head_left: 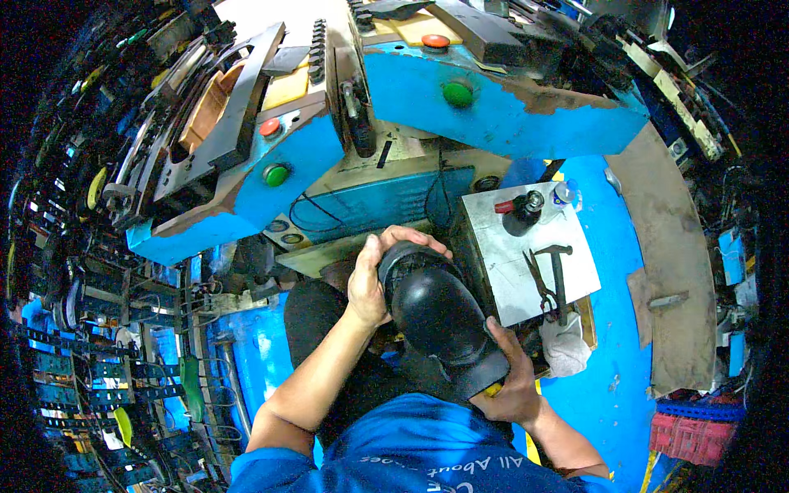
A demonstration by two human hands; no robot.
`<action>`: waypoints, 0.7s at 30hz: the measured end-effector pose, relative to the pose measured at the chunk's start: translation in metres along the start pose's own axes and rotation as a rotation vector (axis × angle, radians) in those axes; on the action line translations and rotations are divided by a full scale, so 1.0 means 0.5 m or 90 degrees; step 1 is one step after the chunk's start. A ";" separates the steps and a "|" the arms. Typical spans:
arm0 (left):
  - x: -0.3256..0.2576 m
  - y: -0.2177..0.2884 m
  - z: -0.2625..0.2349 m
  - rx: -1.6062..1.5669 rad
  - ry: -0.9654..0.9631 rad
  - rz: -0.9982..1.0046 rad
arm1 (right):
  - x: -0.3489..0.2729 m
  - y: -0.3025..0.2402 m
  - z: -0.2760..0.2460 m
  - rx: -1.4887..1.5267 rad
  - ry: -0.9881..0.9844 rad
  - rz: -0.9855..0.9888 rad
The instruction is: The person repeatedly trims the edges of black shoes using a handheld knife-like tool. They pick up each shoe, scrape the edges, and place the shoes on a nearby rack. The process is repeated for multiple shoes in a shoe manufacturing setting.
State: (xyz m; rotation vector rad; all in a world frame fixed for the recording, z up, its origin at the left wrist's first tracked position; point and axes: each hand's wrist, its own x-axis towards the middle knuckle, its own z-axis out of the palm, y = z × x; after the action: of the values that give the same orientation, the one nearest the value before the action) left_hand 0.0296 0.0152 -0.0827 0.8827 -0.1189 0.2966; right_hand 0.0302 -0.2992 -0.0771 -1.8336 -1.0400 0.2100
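Right hand (514, 386) is closed on the near end of the black shoe (440, 316), fingers (508, 345) curled over its edge; something yellow shows under the palm, can't tell what. Left hand (370, 283) is wrapped around the far end, fingers over the top of the opening, thumb on the near side. The shoe sits between both sets of fingers, off the worktop (526, 263), over the lap.

Judgement: keep both grips firm and the shoe steady against the black post below it; don't let the near end twist.

Just beyond the right fingers: pincers (549, 283) lying on the worktop, a dark bottle (524, 214) further back. Beyond the left fingers: the blue machine (501, 115) with green button (458, 94) and red button (436, 41).
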 end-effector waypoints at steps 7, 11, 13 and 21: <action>-0.003 -0.008 -0.001 0.015 -0.077 0.038 | 0.003 0.008 0.002 0.003 -0.005 -0.014; -0.009 -0.004 0.007 0.018 -0.081 0.043 | 0.005 0.007 0.002 -0.005 0.002 -0.021; -0.011 -0.001 0.012 0.014 -0.084 0.056 | 0.009 0.004 0.000 -0.012 0.003 -0.024; -0.015 0.006 0.011 0.097 -0.081 0.018 | 0.012 0.001 -0.002 -0.051 -0.004 -0.002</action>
State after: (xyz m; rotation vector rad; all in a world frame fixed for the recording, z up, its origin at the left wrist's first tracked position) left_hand 0.0215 0.0110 -0.0786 1.0516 -0.2284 0.2782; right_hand 0.0344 -0.2955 -0.0752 -1.9049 -1.0685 0.1742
